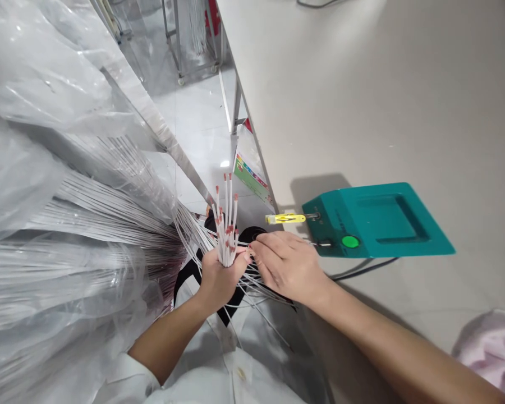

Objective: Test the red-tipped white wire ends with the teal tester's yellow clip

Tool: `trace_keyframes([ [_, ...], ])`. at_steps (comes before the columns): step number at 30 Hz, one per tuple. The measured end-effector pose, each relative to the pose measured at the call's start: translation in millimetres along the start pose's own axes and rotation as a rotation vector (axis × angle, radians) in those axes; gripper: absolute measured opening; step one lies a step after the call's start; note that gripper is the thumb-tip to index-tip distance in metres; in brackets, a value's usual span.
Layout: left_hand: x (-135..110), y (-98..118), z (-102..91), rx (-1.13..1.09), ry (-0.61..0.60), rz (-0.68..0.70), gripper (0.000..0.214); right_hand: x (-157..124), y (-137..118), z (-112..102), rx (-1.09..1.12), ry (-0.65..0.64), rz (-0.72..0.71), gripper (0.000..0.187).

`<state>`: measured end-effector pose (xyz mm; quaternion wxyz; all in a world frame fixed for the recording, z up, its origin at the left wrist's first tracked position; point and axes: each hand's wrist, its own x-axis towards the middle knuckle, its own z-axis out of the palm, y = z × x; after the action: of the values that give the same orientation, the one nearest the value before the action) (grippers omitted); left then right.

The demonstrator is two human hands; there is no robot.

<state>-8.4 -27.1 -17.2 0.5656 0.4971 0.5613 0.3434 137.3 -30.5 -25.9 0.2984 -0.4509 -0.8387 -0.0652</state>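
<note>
My left hand (219, 280) is closed in a fist round a bundle of thin white wires with red tips (226, 224), held upright with the tips fanning upward. My right hand (284, 266) lies just to the right of it, fingers curled and pinching at the base of the bundle beside the left thumb; what its fingertips hold is too small to make out. More white wires (252, 289) trail below both hands over a black object in my lap.
A teal box-shaped device (376, 219) with a green button (350, 242) and a yellow-handled probe (285, 218) sits on the grey table (362, 84). Large clear plastic bags of white wires (67, 224) fill the left. A metal frame stands behind.
</note>
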Motion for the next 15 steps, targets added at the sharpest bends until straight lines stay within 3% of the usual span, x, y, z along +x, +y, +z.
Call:
trace_keyframes([
  [3,2.4,-1.0,-0.5,-0.055,0.046,-0.05,0.013,-2.0,-0.2,-1.1,-0.016,-0.071,-0.061,0.017],
  [5,4.8,-2.0,-3.9,-0.087,0.061,-0.078,0.017,-3.0,-2.7,-1.5,0.099,-0.095,-0.016,0.018],
  [11,4.9,-2.9,-8.8,-0.076,0.048,-0.061,0.017,2.9,-6.7,-3.4,0.548,0.052,0.472,0.014],
  [15,2.1,-4.1,-4.9,-0.04,0.009,-0.02,0.015,5.7,-5.7,-1.6,0.671,0.021,0.57,0.011],
])
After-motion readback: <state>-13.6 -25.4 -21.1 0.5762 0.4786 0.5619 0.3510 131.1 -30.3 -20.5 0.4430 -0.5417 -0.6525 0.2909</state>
